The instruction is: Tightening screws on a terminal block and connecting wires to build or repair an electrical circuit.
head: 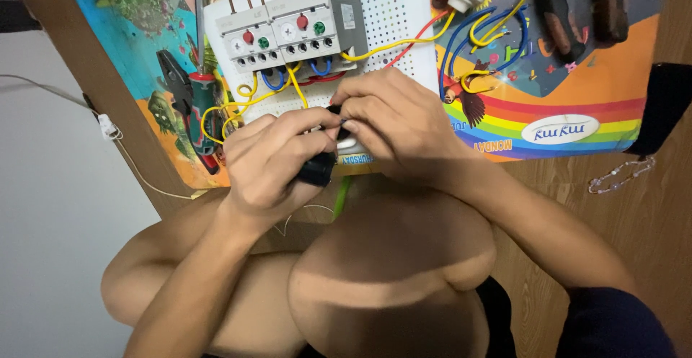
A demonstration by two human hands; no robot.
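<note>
Small black component (318, 168) sits at the lower edge of the white perforated board (389, 12), gripped in the curled left hand (270, 160). Right hand (393, 124) pinches its top (fingertips closed, meeting the left thumb). Two grey relays (285, 33) with yellow wires (249, 102) just above; green-handled crimping pliers (191, 102) at left.

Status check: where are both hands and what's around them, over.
Left hand grips small black part. Right hand pinches its top. Yellow wires and grey relay blocks right behind; green-handled pliers lie left.
</note>
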